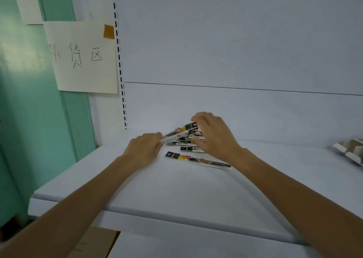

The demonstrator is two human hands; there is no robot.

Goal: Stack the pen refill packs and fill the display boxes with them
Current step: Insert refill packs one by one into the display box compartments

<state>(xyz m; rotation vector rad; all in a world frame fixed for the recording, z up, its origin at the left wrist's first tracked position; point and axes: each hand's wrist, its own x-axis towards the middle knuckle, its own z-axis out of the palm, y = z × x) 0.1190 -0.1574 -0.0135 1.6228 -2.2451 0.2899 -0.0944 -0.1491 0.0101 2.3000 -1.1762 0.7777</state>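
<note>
Where the packs lie: on a white shelf (176,189), near its back panel (235,41) and left of middle.
left hand (144,149): fingers curled round the lower left end of the held packs (180,132), back of the hand toward the camera.
right hand (214,135): arched over the pile (186,141), fingertips hooked over the upper right end of the held packs, thumb reaching in below them.
held packs: a thin bundle in black, white and yellow, tilted up to the right, just above the pile; how many it holds cannot be told.
pile: several packs fanned loosely on the shelf, partly hidden by the right hand.
lone pack (198,160): flat on the shelf in front of the pile, black header to the left, right end by the right wrist.
display box (349,151): grey card at the far right edge of the view, on the same shelf, well apart from the packs; only part shows.
sign (82,57): paper with handwritten characters, held by orange-brown tape (109,31), just left of the slotted upright (119,61).
carton (94,242): brown card below the shelf's front edge, lower left.
</note>
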